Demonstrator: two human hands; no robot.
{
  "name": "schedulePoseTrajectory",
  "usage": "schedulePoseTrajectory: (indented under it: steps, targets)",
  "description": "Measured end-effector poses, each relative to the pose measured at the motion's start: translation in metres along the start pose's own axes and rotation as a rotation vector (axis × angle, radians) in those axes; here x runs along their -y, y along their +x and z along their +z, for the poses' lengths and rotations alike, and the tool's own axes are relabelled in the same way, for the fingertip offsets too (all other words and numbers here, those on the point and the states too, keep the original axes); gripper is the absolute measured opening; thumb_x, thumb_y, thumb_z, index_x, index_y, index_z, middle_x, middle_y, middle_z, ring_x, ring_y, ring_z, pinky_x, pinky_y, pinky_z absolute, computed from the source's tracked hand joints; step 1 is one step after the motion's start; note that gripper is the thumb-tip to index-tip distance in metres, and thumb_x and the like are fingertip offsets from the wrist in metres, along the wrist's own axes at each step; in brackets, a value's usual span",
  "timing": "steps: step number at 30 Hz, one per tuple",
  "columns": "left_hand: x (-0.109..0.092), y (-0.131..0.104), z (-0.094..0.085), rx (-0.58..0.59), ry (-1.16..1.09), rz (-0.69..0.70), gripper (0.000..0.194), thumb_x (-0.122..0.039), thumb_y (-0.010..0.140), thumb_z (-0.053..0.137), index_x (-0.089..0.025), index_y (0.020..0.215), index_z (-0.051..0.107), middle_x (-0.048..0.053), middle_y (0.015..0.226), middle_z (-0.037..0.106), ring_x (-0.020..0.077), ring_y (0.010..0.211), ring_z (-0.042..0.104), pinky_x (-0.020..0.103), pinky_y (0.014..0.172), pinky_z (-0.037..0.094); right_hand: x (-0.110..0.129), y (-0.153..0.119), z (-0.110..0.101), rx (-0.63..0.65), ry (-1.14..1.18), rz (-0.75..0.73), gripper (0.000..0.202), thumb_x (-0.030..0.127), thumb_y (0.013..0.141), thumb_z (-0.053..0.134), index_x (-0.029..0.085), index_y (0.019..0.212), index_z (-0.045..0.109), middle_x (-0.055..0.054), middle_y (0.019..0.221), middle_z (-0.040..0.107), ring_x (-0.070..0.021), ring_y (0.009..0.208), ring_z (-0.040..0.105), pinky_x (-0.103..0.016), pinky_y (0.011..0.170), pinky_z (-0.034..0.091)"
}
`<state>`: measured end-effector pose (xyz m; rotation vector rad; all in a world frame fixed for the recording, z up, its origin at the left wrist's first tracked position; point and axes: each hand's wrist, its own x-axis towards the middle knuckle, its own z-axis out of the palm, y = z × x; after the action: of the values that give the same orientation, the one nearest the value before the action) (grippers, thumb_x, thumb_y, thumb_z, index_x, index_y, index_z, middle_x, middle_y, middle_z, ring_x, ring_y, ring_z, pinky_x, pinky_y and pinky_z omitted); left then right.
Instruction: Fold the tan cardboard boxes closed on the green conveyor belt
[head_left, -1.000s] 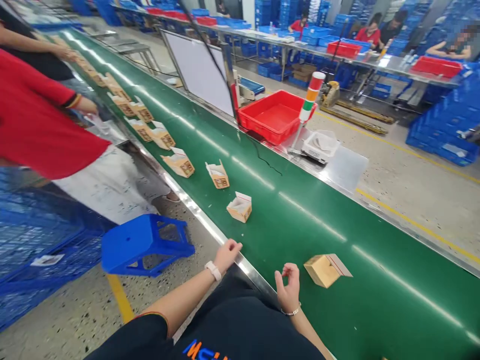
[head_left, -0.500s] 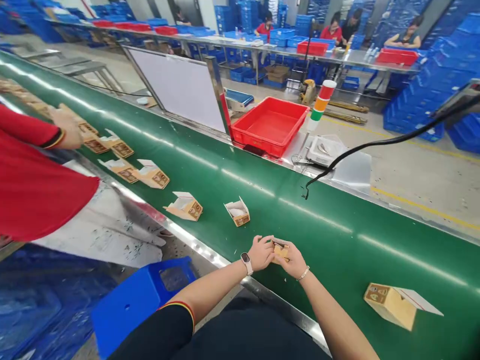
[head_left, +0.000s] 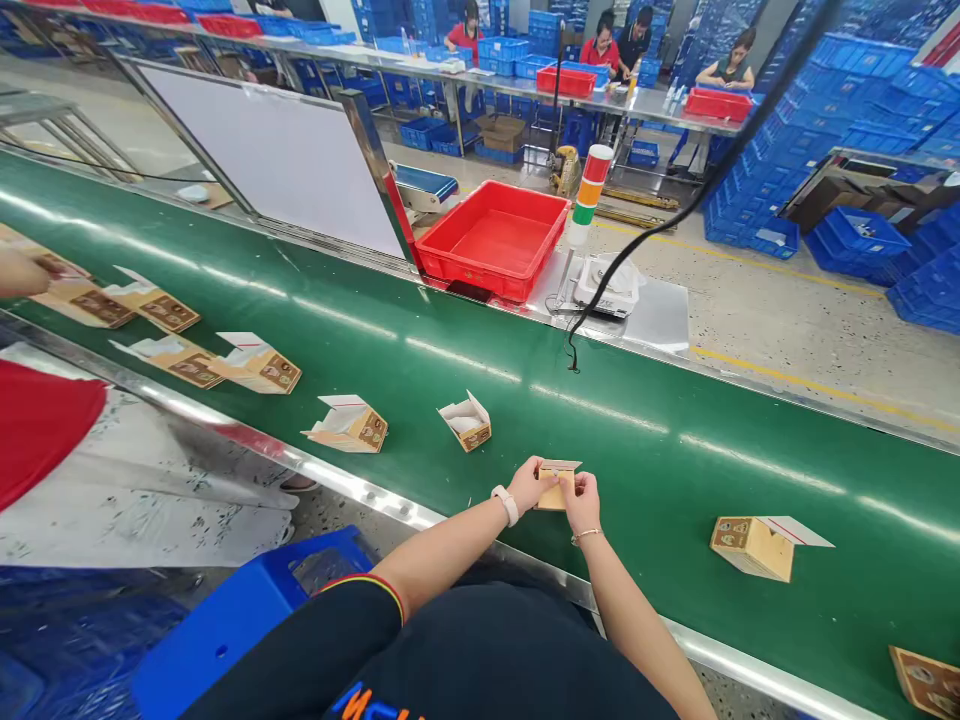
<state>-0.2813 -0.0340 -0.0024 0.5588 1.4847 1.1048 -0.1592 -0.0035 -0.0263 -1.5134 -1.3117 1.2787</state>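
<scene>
Just over the near side of the green conveyor belt (head_left: pixel 637 440), a small tan carton (head_left: pixel 553 498) is between my two hands. My left hand (head_left: pixel 526 486) grips its left side, thumb on the front panel. On the right edge, my right hand (head_left: pixel 583 502) is closed with its fingers at the front and side. The carton's top flap stands partly raised along the far edge. What lies inside cannot be seen. Beyond my left hand sits an open carton (head_left: pixel 472 432) with white material in it. Another carton (head_left: pixel 750 552), its flap sticking out, rests to the right.
More open cartons (head_left: pixel 349 425) lie along the belt to the left, near a co-worker's hand (head_left: pixel 21 274). A red tray (head_left: pixel 495 240), a scale (head_left: pixel 606 290) and a signal light (head_left: pixel 591 190) stand across the belt. One black cable (head_left: pixel 637 238) hangs down. A blue stool (head_left: pixel 247 610) is at lower left.
My view has shifted to the right. My fingers have moved from around the carton to its sides and front, so more of its front panel shows. Another carton has appeared at lower right.
</scene>
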Motion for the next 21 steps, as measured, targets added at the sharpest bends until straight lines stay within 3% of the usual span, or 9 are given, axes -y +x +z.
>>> schedulePoseTrajectory:
  steps: [6,10,12,14,15,17,19,21]
  targets:
    - [0.001,0.012,0.020,-0.031,-0.072,-0.073,0.035,-0.019,0.061,0.081,-0.016,0.082,0.053,0.006,0.083,0.066,0.0184,0.076,0.064,0.036,0.073,0.052,-0.007,0.015,-0.004,0.022,-0.069,0.023,0.035,0.048,0.058,0.067,0.024,0.067,0.043,0.005,0.056,0.050,-0.0147,0.052,0.049,-0.027,0.049,0.042]
    - [0.003,0.004,0.019,-0.148,-0.070,-0.019,0.041,-0.024,0.057,0.083,-0.016,0.084,0.054,0.005,0.084,0.064,0.0167,0.077,0.062,0.035,0.078,0.051,-0.002,0.016,-0.026,0.005,-0.106,-0.028,0.033,0.050,0.064,0.062,0.023,0.071,0.044,0.002,0.062,0.049,-0.0178,0.060,0.051,-0.030,0.053,0.043]
    - [0.006,-0.008,-0.001,-0.253,-0.049,0.074,0.035,-0.031,0.063,0.079,-0.018,0.084,0.055,0.004,0.087,0.062,0.0160,0.082,0.060,0.033,0.083,0.049,0.002,0.006,-0.038,-0.110,-0.131,-0.189,0.031,0.050,0.069,0.059,0.022,0.077,0.045,-0.002,0.071,0.049,-0.0206,0.072,0.052,-0.035,0.063,0.045]
    - [0.007,-0.017,-0.037,-0.460,0.012,0.239,0.028,-0.037,0.069,0.073,-0.020,0.082,0.055,0.003,0.089,0.061,0.0163,0.086,0.059,0.032,0.083,0.047,0.008,-0.008,-0.036,-0.172,-0.159,-0.464,0.027,0.046,0.074,0.057,0.022,0.082,0.047,-0.004,0.078,0.048,-0.0223,0.081,0.051,-0.039,0.073,0.044]
    - [0.006,-0.019,-0.059,-0.601,0.055,0.338,0.027,-0.039,0.071,0.071,-0.020,0.083,0.054,0.004,0.092,0.060,0.0170,0.088,0.058,0.031,0.082,0.047,0.012,-0.015,-0.028,-0.104,-0.174,-0.585,0.024,0.044,0.077,0.055,0.022,0.085,0.049,-0.004,0.080,0.049,-0.0222,0.082,0.051,-0.040,0.074,0.044]
    - [-0.002,-0.014,-0.104,-0.817,0.090,0.437,0.030,-0.040,0.073,0.067,-0.021,0.093,0.055,0.008,0.105,0.059,0.0199,0.097,0.057,0.031,0.078,0.048,0.019,-0.024,0.005,0.157,-0.228,-0.716,0.023,0.039,0.083,0.049,0.022,0.098,0.053,-0.007,0.088,0.053,-0.0225,0.083,0.053,-0.040,0.076,0.045]
    - [-0.016,-0.001,-0.139,-0.689,0.152,0.489,0.039,-0.039,0.071,0.067,-0.022,0.105,0.056,0.010,0.117,0.057,0.0234,0.109,0.055,0.032,0.078,0.049,0.024,-0.021,0.047,0.317,-0.331,-0.758,0.038,0.041,0.085,0.047,0.022,0.117,0.050,-0.013,0.108,0.056,-0.0268,0.098,0.053,-0.044,0.082,0.044]
    - [-0.029,0.014,-0.157,-0.387,0.266,0.557,0.049,-0.038,0.067,0.071,-0.024,0.112,0.058,0.010,0.123,0.058,0.0258,0.116,0.053,0.037,0.087,0.048,0.025,-0.007,0.081,0.301,-0.450,-0.795,0.054,0.047,0.083,0.048,0.021,0.130,0.043,-0.016,0.127,0.050,-0.0326,0.117,0.045,-0.049,0.090,0.040]
